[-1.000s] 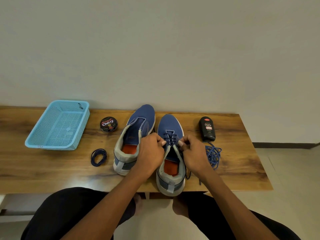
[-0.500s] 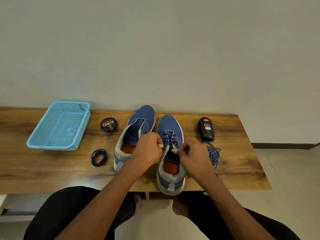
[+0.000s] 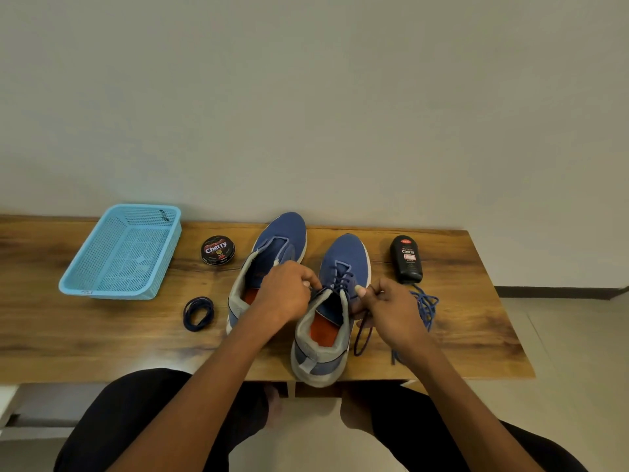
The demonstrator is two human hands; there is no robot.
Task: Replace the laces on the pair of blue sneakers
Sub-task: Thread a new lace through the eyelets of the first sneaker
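Two blue sneakers stand side by side on the wooden table (image 3: 85,338), toes to the wall. The left sneaker (image 3: 280,240) has no lace. The right sneaker (image 3: 343,257) carries a dark navy lace (image 3: 342,279) through its lower eyelets. My left hand (image 3: 286,294) pinches the lace end at the shoe's left eyelet side. At the right eyelet side my right hand (image 3: 391,310) pinches the other end, which hangs in a loop (image 3: 361,338) beside the shoe.
A coiled dark lace (image 3: 198,314) lies left of the shoes. A loose bright blue lace (image 3: 425,306) lies to the right, near a black polish bottle (image 3: 406,258). A round polish tin (image 3: 218,250) and a light blue basket (image 3: 98,287) sit at the back left.
My right hand has shifted right, from over the shoe's tongue to the right eyelet side, drawing the lace end out into a hanging loop. My left hand stays at the left eyelets.
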